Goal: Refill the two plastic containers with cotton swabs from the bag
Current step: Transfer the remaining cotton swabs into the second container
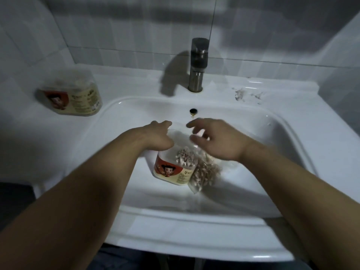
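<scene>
Over the sink (pixel 292 133), the left hand (pixel 157 137) grips a part-filled container (pixel 171 170) beside the bag (pixel 204 172), the right hand (pixel 218 141) half-open, its hold unclear, while the other container (pixel 72 96), seemingly full, sits near the counter's (pixel 136 84) back-left corner.

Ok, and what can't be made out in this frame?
Head view only:
- Container in the sink: its top is hidden under the left hand holding it, so lid and fill level are unclear.
- Bag of cotton swabs: motion-blurred, with its opening hidden beneath the right hand; whether that hand grips it is unclear.
- Container on the counter: blurred, label text unreadable.
</scene>
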